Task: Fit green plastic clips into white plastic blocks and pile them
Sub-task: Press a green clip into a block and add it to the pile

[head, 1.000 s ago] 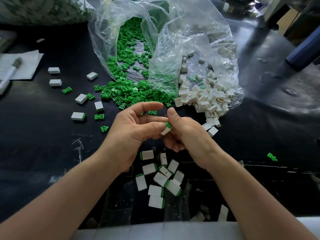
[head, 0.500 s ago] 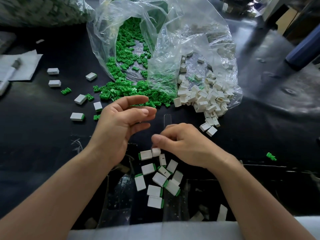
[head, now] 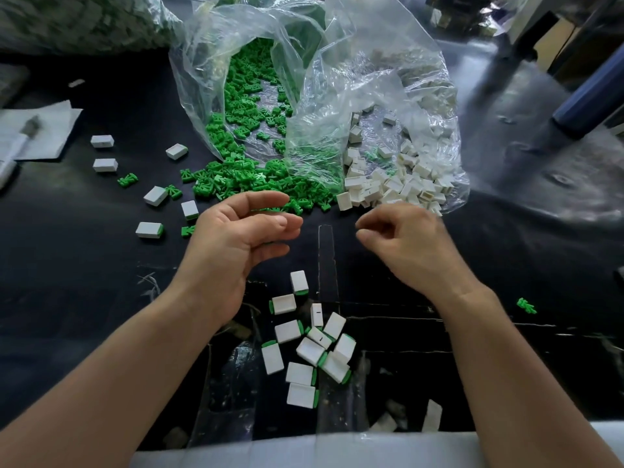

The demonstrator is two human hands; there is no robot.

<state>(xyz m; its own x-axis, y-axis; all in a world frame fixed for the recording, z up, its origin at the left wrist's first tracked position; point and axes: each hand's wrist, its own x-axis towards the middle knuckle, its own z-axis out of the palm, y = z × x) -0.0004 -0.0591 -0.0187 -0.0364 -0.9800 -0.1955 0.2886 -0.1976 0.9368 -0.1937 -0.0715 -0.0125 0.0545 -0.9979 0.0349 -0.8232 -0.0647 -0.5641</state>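
Both hands empty, so step in hand = next pick.
- Left hand (head: 243, 238) hovers just short of green clips (head: 236, 185) spilling from plastic bag (head: 371, 79). Grip fairly wide, fingers loosely curved, touching nothing.
- Right hand (head: 408, 244) just short of white blocks (head: 388, 190). Grip narrow, thumb near index, nothing visible between.
- We suggest taking 1 clip and 1 block off heap edges, not digging in. Turn block's open face toward clip, press until seated.
- Finished pile (head: 310, 349) lies on tabletop between wrists. Drop there.
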